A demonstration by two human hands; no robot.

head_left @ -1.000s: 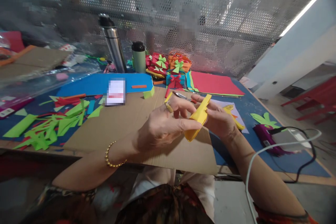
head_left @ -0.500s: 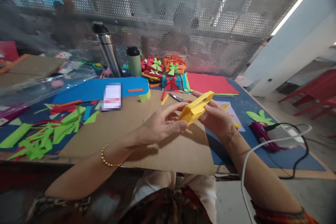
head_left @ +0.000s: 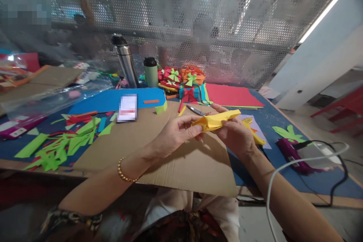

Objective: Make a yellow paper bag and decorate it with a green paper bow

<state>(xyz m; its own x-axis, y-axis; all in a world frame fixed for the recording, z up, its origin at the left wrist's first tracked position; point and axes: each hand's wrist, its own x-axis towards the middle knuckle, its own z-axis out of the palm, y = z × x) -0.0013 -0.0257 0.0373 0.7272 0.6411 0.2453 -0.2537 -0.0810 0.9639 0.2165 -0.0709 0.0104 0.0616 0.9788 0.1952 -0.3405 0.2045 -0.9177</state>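
Both hands grip a folded yellow paper piece [head_left: 217,120] above a brown cardboard sheet [head_left: 136,147]. My left hand [head_left: 181,131] pinches its left end, thumb on the near side. At the other end my right hand [head_left: 236,134] has its fingers and thumb closed round the paper; its index finger points up and away behind it. Just beyond the hands lies a pair of scissors [head_left: 195,110], partly hidden by the paper. Another yellow paper piece [head_left: 255,132] rests on a pale lilac sheet, right of my right hand.
Green paper scraps [head_left: 62,141] lie at the left. A steel flask [head_left: 126,64] and a green tumbler [head_left: 151,72] stand at the back, beside small paper gift-like shapes [head_left: 190,92] and red sheets [head_left: 229,95]. A purple device [head_left: 293,155] with cables sits at the right.
The yellow paper has tilted flatter, so its upper opening no longer shows. Both hands still hold it. The whole view has shifted slightly, with the table things now further right.
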